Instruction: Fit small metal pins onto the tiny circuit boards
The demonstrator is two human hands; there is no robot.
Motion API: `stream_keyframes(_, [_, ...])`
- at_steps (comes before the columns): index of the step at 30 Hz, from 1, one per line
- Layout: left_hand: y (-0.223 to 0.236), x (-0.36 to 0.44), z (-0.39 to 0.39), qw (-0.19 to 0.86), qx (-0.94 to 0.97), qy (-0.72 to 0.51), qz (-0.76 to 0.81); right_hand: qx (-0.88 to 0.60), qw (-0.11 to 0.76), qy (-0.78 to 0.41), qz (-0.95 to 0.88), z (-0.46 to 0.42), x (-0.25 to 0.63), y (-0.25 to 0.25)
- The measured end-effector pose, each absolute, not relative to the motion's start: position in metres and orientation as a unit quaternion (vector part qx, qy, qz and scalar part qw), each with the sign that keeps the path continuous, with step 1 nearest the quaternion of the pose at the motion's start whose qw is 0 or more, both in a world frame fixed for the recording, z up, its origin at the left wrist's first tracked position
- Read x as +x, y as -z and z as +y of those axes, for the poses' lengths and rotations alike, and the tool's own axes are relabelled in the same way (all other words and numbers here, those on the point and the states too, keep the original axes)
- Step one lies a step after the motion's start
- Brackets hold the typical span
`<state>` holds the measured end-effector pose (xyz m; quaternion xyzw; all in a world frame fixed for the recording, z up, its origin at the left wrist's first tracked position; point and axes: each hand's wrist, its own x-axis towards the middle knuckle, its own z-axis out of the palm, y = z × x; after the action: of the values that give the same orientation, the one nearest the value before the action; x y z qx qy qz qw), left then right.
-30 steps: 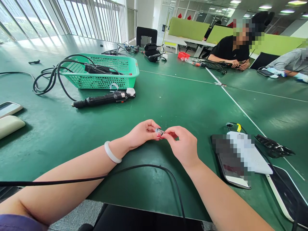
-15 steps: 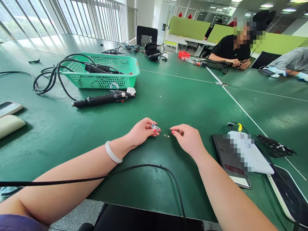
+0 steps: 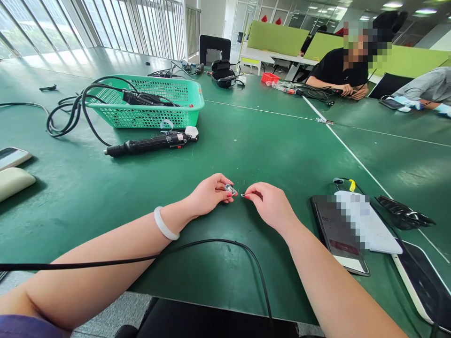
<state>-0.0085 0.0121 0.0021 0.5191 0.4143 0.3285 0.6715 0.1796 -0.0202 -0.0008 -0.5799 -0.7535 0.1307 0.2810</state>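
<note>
My left hand (image 3: pixel 207 193) rests on the green table (image 3: pixel 275 150) and pinches a small silvery part (image 3: pixel 230 189) between thumb and fingers. Just to its right, my right hand (image 3: pixel 269 204) pinches at a tiny metal piece (image 3: pixel 243 195) lying on the table surface; its fingertips touch the piece. The two hands are a few centimetres apart. A white bangle (image 3: pixel 164 224) sits on my left wrist.
A black electric screwdriver (image 3: pixel 148 143) lies beyond my hands, before a green basket (image 3: pixel 158 103) with cables. A black cable (image 3: pixel 218 244) crosses near my forearms. Phones and a tablet (image 3: pixel 345 230) lie right. Two other people sit at the far right.
My hands first held the part together, then parted, leaving a tiny piece on the table. My right hand has now moved back left onto that piece. My left hand stayed put.
</note>
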Motion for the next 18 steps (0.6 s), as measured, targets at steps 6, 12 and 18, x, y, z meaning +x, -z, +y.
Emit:
stream_keyframes(6, [-0.004, -0.013, 0.011, 0.746, 0.548, -0.235, 0.295, -0.443, 0.395, -0.087, -0.800, -0.031, 0.176, -0.013])
stream_keyframes(12, [-0.003, -0.018, 0.012, 0.811, 0.526, -0.141, 0.215, -0.341, 0.404, -0.061, -0.847, -0.035, 0.172, -0.022])
stream_keyframes(18, [-0.001, -0.022, 0.012, 0.840, 0.516, -0.059, 0.156, -0.321, 0.375, -0.029, -0.869, -0.040, 0.171, -0.028])
